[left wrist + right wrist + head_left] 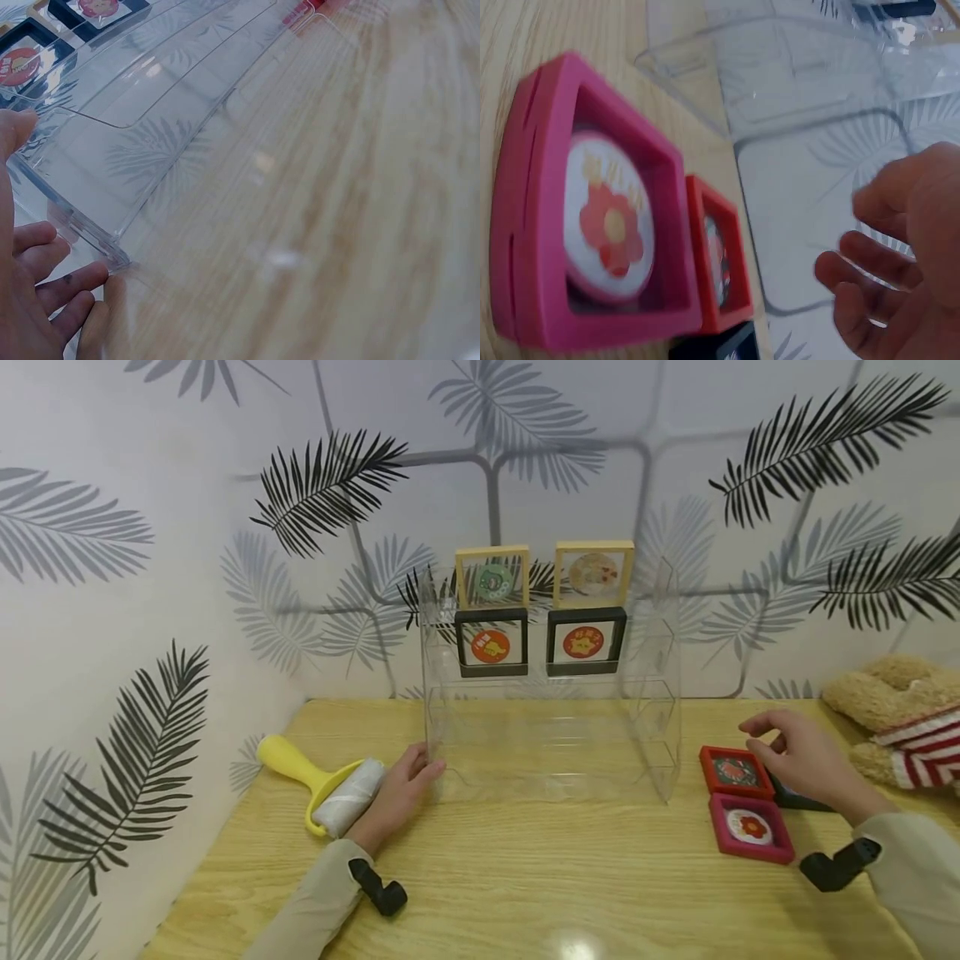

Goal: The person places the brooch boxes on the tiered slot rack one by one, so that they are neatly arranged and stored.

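Pink frame (549,247) lying against red frame (708,774); right hand (808,762) hovering near, half-curled, empty; left hand (397,793) touching clear rack (551,783), loosely spread.

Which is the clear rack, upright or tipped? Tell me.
Upright: the clear rack stands on the table, holding four frames in its upper tiers.

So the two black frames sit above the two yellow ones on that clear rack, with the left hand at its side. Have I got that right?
Not quite: the two black frames sit below the two yellow ones, as the head view shows. They are on the clear rack, and the left hand is at its side.
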Available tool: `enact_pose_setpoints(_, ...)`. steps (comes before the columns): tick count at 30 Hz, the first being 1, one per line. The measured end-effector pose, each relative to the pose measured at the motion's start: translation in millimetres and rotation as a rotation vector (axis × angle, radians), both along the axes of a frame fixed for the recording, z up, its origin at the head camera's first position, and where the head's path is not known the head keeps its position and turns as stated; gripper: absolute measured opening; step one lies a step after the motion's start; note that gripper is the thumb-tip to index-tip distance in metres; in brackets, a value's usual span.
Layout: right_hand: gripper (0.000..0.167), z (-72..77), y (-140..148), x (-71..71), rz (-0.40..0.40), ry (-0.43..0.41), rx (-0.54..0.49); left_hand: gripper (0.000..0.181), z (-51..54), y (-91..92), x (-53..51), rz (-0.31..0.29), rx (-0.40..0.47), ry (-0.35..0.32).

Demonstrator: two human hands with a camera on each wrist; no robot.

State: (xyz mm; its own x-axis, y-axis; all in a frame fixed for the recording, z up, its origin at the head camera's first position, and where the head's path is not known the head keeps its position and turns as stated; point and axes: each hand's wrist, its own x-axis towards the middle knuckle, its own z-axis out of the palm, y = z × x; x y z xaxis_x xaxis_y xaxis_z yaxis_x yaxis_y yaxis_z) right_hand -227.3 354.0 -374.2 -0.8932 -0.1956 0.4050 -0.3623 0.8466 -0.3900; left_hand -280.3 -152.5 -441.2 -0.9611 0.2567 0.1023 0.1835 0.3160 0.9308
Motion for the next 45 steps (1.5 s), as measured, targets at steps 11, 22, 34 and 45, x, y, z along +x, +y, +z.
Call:
enact_pose_setpoints(11,0.037,-18.3,20.9,-6.1,0.092,-0.110,0.181,0.052,-0.3,-0.9,-0.2,-0.009,0.032,-0.018)
enact_pose_setpoints(22,0.051,-21.6,29.0,-6.7,0.131,-0.160,0.200,0.052,1.3,-0.5,-0.7,-0.017,0.032,-0.002)
enact_pose_setpoints(34,0.070,-18.1,37.2,-21.5,0.113,-0.361,0.268,0.050,-0.4,-2.5,-0.4,-0.041,0.043,0.004)
enact_pose_setpoints(45,0.076,-20.5,41.1,-32.2,0.107,-0.440,0.331,0.047,-1.0,-3.6,-1.4,-0.048,0.036,0.018)
